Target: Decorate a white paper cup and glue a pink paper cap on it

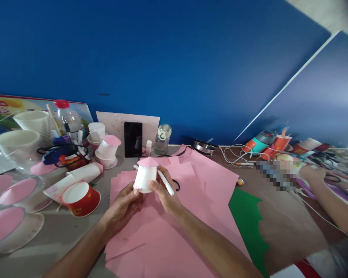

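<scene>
An upside-down white paper cup (145,179) with a pink paper cone (147,162) on top is held up in front of me. My left hand (127,199) grips its lower left side near the rim. From the right, my right hand (166,193) closes on the same cup. A white pen-like stick (166,183) also lies between the right fingers, pointing down to the right. Beneath both hands spreads a pile of pink paper sheets (174,235). Behind the right hand shows part of a black loop (177,185), perhaps a scissors handle.
Cone-topped cups (17,192) and a red paper cup (81,199) stand at left. A phone (133,139) leans at the back beside a glass jar (162,139). Green paper (246,220) lies right of the pile. Another person's arm (333,200) is at far right.
</scene>
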A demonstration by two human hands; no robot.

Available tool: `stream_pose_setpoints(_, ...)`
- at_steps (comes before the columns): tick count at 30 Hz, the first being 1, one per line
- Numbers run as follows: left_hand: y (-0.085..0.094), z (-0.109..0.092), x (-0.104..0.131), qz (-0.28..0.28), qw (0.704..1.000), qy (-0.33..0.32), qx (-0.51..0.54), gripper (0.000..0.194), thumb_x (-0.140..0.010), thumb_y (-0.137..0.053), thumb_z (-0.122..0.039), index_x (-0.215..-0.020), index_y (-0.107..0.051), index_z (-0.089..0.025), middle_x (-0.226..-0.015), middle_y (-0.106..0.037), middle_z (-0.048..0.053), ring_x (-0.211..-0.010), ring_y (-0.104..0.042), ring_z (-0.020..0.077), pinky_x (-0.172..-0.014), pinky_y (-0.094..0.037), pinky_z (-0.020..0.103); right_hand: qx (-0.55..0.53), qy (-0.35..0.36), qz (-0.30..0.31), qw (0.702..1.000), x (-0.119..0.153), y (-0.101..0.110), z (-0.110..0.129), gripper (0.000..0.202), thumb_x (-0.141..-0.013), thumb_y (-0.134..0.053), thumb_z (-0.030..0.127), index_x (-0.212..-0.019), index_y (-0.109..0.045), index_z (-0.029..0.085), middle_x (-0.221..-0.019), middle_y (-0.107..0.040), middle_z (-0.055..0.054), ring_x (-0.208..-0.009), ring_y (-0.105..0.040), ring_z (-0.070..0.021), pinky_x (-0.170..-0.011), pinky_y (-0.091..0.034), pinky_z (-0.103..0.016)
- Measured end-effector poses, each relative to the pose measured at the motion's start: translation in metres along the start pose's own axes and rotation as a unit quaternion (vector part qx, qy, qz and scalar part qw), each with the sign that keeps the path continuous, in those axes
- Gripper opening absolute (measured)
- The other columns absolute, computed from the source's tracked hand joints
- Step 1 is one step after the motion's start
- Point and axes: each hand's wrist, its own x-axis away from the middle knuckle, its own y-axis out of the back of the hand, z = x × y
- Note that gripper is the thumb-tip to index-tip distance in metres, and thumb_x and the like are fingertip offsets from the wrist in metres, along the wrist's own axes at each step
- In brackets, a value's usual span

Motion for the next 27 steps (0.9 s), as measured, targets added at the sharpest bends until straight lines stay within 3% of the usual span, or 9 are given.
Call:
stream_pose_setpoints(5, 0.007, 0.004, -0.003, -0.007, 1.000, -0.015, 0.024, 0.029, -0.073, -0.082, -0.039, -0.079, -0.066, -0.016, -0.055, -0.042, -0.007, -0.051, -0.033, 0.0088, -0.053, -0.036, 0.022, 0.019, 0.027, -0.081, 0.996, 0.000, 0.003, 0.002, 0.047, -0.086, -0.067, 0.043, -0.126, -0.049, 0.027, -0.118, -0.066, -0.008, -0.111, -0.063, -0.0231, -0.089, -0.054, -0.038)
stream_pose_setpoints(9, 0.013, 0.005, -0.006, -0.048, 0.996, -0.014, 0.073, 0.030, -0.068, -0.086, -0.037, -0.072, -0.063, -0.017, -0.054, -0.042, -0.008, -0.050, -0.036, 0.0082, -0.055, -0.042, 0.022, 0.010, 0.068, -0.137, 0.988, 0.003, 0.005, 0.005, 0.037, -0.094, -0.055, 0.045, -0.126, -0.051, 0.026, -0.101, -0.068, -0.005, -0.099, -0.065, -0.0199, -0.081, -0.056, -0.036)
stream_pose_setpoints(13, 0.017, 0.005, -0.007, -0.096, 0.990, -0.022, 0.099, 0.034, -0.064, -0.089, -0.035, -0.068, -0.060, -0.018, -0.058, -0.046, -0.007, -0.053, -0.042, 0.0086, -0.057, -0.046, 0.023, 0.070, 0.144, -0.077, 0.984, 0.012, 0.004, 0.012, 0.036, -0.100, -0.042, 0.049, -0.124, -0.058, 0.028, -0.088, -0.066, -0.002, -0.082, -0.063, -0.0182, -0.078, -0.054, -0.037)
stream_pose_setpoints(18, 0.017, 0.005, -0.008, -0.084, 0.992, -0.033, 0.087, 0.033, -0.067, -0.087, -0.035, -0.068, -0.058, -0.018, -0.055, -0.043, -0.008, -0.050, -0.039, 0.0080, -0.051, -0.041, 0.021, 0.194, 0.255, -0.004, 0.947, 0.020, -0.001, 0.021, 0.040, -0.103, -0.036, 0.044, -0.108, -0.071, 0.026, -0.097, -0.067, -0.006, -0.090, -0.063, -0.0213, -0.081, -0.050, -0.038)
stream_pose_setpoints(22, 0.014, 0.004, -0.008, -0.068, 0.993, -0.051, 0.076, 0.035, -0.069, -0.086, -0.035, -0.063, -0.056, -0.018, -0.054, -0.041, -0.008, -0.049, -0.036, 0.0077, -0.050, -0.039, 0.021, 0.209, 0.273, 0.011, 0.939, 0.019, -0.003, 0.023, 0.034, -0.102, -0.042, 0.040, -0.106, -0.072, 0.024, -0.096, -0.069, -0.006, -0.094, -0.064, -0.0221, -0.082, -0.052, -0.037)
stream_pose_setpoints(27, 0.015, 0.005, -0.008, -0.068, 0.994, -0.060, 0.055, 0.028, -0.069, -0.085, -0.035, -0.074, -0.065, -0.017, -0.061, -0.048, -0.006, -0.052, -0.037, 0.0079, -0.052, -0.040, 0.022, 0.241, 0.286, 0.024, 0.927, 0.017, -0.004, 0.024, 0.026, -0.100, -0.047, 0.035, -0.103, -0.070, 0.023, -0.094, -0.071, -0.005, -0.093, -0.066, -0.0210, -0.083, -0.054, -0.036)
